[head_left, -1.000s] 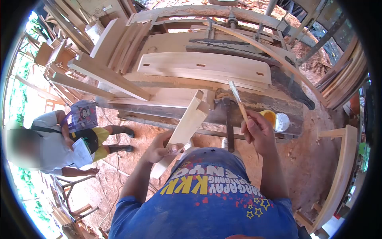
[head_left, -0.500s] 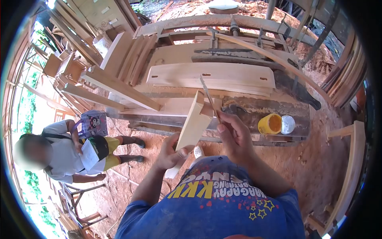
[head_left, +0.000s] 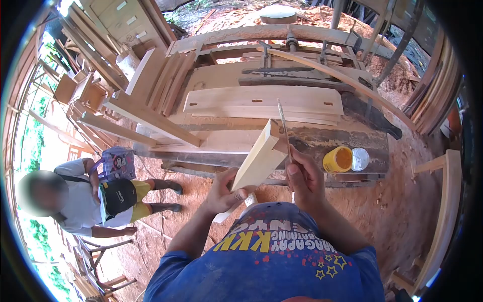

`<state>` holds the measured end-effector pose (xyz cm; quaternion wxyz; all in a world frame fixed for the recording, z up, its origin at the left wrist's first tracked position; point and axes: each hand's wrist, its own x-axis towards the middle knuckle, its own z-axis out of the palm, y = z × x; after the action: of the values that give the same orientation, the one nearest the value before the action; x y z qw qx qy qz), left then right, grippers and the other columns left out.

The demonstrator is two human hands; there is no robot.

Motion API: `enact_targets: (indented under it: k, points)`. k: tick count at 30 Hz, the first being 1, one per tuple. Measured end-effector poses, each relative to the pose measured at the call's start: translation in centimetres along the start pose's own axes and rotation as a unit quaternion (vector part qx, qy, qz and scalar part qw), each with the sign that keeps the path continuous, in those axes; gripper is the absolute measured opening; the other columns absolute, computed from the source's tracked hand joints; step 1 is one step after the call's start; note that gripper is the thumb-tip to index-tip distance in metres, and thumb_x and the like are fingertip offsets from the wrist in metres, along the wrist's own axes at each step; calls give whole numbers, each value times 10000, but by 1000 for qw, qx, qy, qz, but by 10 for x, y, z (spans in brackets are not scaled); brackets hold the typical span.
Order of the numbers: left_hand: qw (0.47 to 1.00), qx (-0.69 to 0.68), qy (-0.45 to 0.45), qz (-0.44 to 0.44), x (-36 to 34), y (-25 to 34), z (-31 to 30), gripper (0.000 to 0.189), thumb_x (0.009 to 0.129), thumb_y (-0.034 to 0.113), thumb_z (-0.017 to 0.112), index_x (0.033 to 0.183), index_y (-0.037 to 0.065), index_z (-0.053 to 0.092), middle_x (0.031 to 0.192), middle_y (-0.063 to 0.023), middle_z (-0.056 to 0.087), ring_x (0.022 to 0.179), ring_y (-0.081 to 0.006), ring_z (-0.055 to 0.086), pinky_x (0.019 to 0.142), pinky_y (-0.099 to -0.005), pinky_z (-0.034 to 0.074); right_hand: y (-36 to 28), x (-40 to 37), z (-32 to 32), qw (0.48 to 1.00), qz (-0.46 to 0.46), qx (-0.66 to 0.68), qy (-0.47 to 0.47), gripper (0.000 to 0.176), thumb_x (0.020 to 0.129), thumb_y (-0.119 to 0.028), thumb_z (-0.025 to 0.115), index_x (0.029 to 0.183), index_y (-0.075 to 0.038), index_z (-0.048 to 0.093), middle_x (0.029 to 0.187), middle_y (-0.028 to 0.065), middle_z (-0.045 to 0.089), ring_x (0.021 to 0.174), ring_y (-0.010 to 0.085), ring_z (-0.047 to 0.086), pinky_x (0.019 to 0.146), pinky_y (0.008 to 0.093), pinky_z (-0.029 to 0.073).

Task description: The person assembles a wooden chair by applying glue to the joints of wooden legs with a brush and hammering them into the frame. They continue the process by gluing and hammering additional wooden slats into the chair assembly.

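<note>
A pale wooden piece [head_left: 259, 160] with a notched upper end is gripped near its lower end by my left hand [head_left: 225, 194]. My right hand [head_left: 306, 176] has its fingers closed round the lower part of a thin, flat tool [head_left: 283, 118], which stands upright beside the notched end. Whether the tool touches the wood is hard to tell. Beyond both hands, a board with three slots [head_left: 261, 100] lies on the workbench [head_left: 352, 143]. An open yellow container [head_left: 337, 159] is to the right of my right hand, with a white-silver lid [head_left: 359, 159] beside it.
At the left stands a person [head_left: 83, 194] with a purple bag [head_left: 118, 163] near them. Long wooden beams [head_left: 153, 118] extend off the bench's left side. A wooden frame [head_left: 443, 211] stands at the right, and a long thin strip [head_left: 342, 74] crosses the bench's back.
The wooden piece and both my hands have shifted right, and the tool is more upright. The person at the left has lowered the white papers.
</note>
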<state>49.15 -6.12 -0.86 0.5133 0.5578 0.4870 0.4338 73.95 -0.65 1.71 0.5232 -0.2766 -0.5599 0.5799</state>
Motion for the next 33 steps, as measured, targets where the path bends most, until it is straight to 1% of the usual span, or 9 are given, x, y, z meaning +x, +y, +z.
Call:
enact_targets:
  k: [3,6,9,12,15,21,24,27,33]
  points:
    - [1000,13,-11,10,6,1,1,892,785,736,756,1168,-59,625,930,-76,682,847,-139,646,735,-294,500,-4,2,-3,1000,-17,-2,12,347,1056,-57,559,1375,80,545,1036,37,621,835,29,522,724,197,445]
    - [1000,-20,-21,11,11,7,0,900,806,691,774,1239,-83,621,1050,-106,682,959,-166,621,835,-329,493,-1,1,-7,997,-51,-60,14,334,1039,-40,565,1351,81,563,985,40,612,808,47,527,699,222,447]
    - [998,-56,-20,-10,16,13,-1,897,804,677,786,1263,-74,612,1040,-79,676,958,-149,608,834,-316,488,-1,0,-12,990,-67,-120,-16,330,1007,-2,573,1326,81,581,905,65,597,762,85,536,669,252,441]
    - [1000,-19,5,14,18,6,-4,860,798,722,754,1130,-59,612,930,-95,684,821,-170,680,733,-318,545,-19,9,-20,972,-106,-204,-41,346,964,31,592,1309,60,606,831,90,579,681,134,531,620,284,433]
    - [999,-20,33,16,16,8,-8,856,793,724,758,1110,-60,622,926,-96,686,820,-171,683,729,-316,546,-38,14,-38,960,-93,-248,-92,346,942,42,608,1287,37,635,793,89,576,623,155,522,578,305,431]
    - [999,-26,22,-4,12,4,-22,836,783,712,775,1099,-49,638,923,-90,676,827,-176,684,730,-325,556,-69,19,-59,933,-107,-321,-123,308,960,0,611,1263,18,664,852,94,645,673,142,611,603,300,491]
    - [999,-49,12,0,13,6,-25,825,776,698,791,1097,-48,642,936,-99,680,836,-179,689,736,-333,563,-61,14,-74,976,-39,-190,-95,282,1022,-88,593,1280,15,642,891,85,680,727,127,642,637,279,525]
    - [996,-84,7,10,11,-2,-24,823,766,683,809,1098,-53,646,943,-105,684,838,-181,694,743,-335,567,-34,13,-53,998,56,7,5,395,1086,-322,549,1297,8,597,810,85,658,624,126,578,564,274,475]
    - [996,-83,-7,38,15,-4,-16,820,770,665,818,1123,-55,649,972,-127,710,845,-194,702,755,-335,570,-23,39,-14,974,154,151,-76,302,1079,-294,571,1253,-47,591,773,70,602,552,86,506,507,237,402]
